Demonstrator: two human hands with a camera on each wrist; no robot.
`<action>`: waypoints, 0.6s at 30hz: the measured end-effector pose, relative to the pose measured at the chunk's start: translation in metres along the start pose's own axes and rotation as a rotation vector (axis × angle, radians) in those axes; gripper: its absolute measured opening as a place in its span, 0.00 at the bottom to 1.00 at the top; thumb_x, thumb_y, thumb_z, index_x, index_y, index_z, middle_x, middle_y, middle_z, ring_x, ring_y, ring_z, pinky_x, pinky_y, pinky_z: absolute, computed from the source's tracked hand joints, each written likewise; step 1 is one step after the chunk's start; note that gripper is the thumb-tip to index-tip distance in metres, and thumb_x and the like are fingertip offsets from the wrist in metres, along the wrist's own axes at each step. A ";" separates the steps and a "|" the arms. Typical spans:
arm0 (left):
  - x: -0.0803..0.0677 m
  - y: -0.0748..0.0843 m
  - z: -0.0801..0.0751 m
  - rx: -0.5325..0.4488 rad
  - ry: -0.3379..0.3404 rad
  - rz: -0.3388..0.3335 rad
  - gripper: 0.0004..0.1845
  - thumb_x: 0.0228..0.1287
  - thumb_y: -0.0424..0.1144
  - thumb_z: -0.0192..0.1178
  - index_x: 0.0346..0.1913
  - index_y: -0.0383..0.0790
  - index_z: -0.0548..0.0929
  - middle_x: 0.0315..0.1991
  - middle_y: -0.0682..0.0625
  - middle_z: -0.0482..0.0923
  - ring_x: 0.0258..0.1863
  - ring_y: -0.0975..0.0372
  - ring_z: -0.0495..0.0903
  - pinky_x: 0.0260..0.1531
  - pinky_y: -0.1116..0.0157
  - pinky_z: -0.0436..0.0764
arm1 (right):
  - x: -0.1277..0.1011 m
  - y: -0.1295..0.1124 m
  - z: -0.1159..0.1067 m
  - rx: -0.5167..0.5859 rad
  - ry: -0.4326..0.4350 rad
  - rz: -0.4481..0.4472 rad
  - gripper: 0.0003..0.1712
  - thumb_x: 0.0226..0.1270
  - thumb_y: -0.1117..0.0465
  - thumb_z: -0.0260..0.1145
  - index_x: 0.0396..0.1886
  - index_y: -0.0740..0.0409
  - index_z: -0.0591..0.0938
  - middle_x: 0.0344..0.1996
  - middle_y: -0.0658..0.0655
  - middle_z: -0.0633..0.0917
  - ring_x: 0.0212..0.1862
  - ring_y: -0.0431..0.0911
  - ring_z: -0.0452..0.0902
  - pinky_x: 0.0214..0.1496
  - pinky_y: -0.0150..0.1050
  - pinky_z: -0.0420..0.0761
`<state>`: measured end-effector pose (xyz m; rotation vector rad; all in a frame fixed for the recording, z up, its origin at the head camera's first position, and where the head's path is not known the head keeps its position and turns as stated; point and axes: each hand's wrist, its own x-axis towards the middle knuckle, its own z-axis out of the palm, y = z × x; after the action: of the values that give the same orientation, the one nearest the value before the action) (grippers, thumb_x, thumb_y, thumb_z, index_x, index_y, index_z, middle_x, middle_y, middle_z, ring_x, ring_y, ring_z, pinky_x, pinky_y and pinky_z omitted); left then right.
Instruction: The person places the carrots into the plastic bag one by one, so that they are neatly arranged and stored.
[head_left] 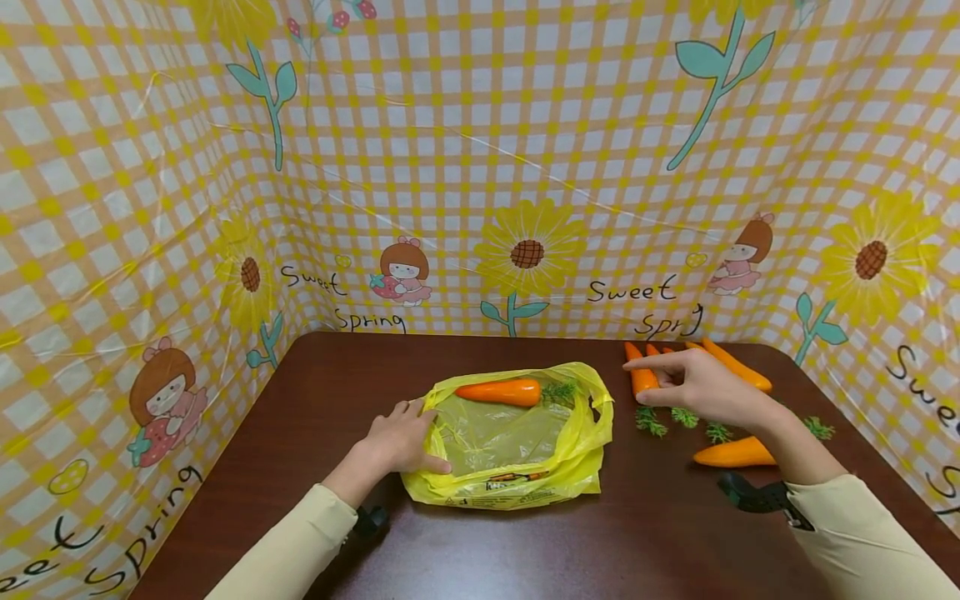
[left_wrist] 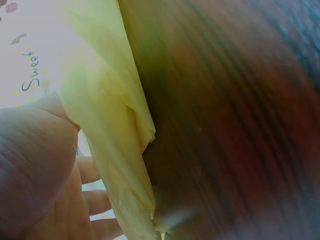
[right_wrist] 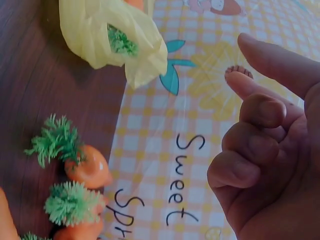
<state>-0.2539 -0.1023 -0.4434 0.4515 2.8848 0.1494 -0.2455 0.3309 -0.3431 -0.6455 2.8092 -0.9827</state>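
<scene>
A yellow plastic bag [head_left: 506, 498] lies on the table with its mouth spread wide. Inside, an orange carrot [head_left: 501, 392] with green leaves rests along the far side. My left hand [head_left: 397, 437] holds the bag's left rim, and the left wrist view shows yellow plastic [left_wrist: 112, 115] covering its fingertips. My right hand [head_left: 701, 385] hovers over a group of carrots at the right, including a nearby carrot [head_left: 641, 382]. Its thumb and index finger stand apart with nothing between them. In the right wrist view the other three fingers [right_wrist: 250, 142] are curled.
Several more carrots lie at the right of the dark table [head_left: 330, 383], some partly hidden by the right hand and forearm. A lighter orange carrot [head_left: 735, 452] lies nearer, below the group. Checked cloth [head_left: 450, 167] walls enclose the back and sides.
</scene>
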 end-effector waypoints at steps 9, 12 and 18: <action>0.000 -0.001 0.000 0.000 -0.006 -0.005 0.54 0.51 0.72 0.68 0.76 0.45 0.66 0.78 0.41 0.57 0.76 0.45 0.59 0.64 0.40 0.69 | -0.016 0.014 -0.017 0.016 0.013 0.038 0.27 0.69 0.48 0.69 0.65 0.50 0.80 0.20 0.51 0.72 0.16 0.40 0.59 0.20 0.38 0.65; 0.000 0.000 0.000 -0.001 -0.004 -0.005 0.54 0.51 0.72 0.68 0.76 0.44 0.66 0.78 0.41 0.58 0.76 0.45 0.59 0.63 0.40 0.69 | -0.021 0.021 -0.021 0.023 0.020 0.070 0.28 0.69 0.47 0.69 0.66 0.48 0.79 0.19 0.51 0.71 0.16 0.40 0.57 0.20 0.38 0.64; -0.001 0.000 -0.001 -0.005 0.000 -0.004 0.54 0.51 0.72 0.68 0.76 0.44 0.67 0.78 0.41 0.57 0.76 0.45 0.59 0.63 0.40 0.69 | -0.030 0.035 -0.027 0.038 0.025 0.081 0.27 0.71 0.50 0.67 0.68 0.47 0.78 0.20 0.51 0.73 0.16 0.44 0.59 0.18 0.38 0.65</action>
<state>-0.2536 -0.1026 -0.4424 0.4448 2.8849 0.1555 -0.2367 0.3836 -0.3445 -0.5146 2.8065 -1.0336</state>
